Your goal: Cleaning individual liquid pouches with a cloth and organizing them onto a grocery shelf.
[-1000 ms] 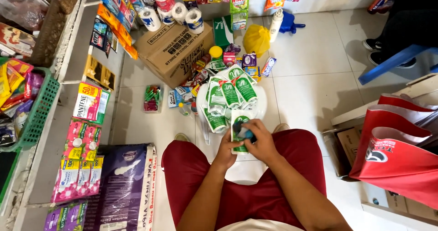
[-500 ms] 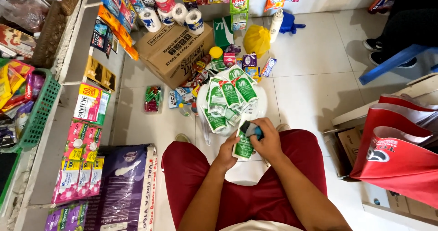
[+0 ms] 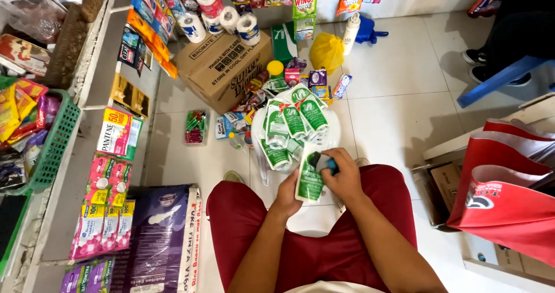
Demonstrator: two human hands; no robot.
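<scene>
I sit in red shorts over a white plastic stool (image 3: 332, 132) piled with several green-and-white sachets (image 3: 292, 122). My left hand (image 3: 287, 193) pinches the lower edge of one green sachet (image 3: 309, 181) held upright above my lap. My right hand (image 3: 342, 176) is closed on a small blue object (image 3: 330, 166) pressed against the top of that sachet; what it is I cannot tell.
A brown cardboard box (image 3: 222, 67) with toilet rolls (image 3: 231, 18) stands behind the stool among small packets. A yellow bag (image 3: 326, 51) and white bottle (image 3: 350, 32) lie further back. Shelves with sachet strips (image 3: 113, 134) run along the left. Red bags (image 3: 509, 194) sit right.
The sachet has been lifted from flat between both hands to upright. My right hand with the blue object has shifted right and up along the sachet's top.
</scene>
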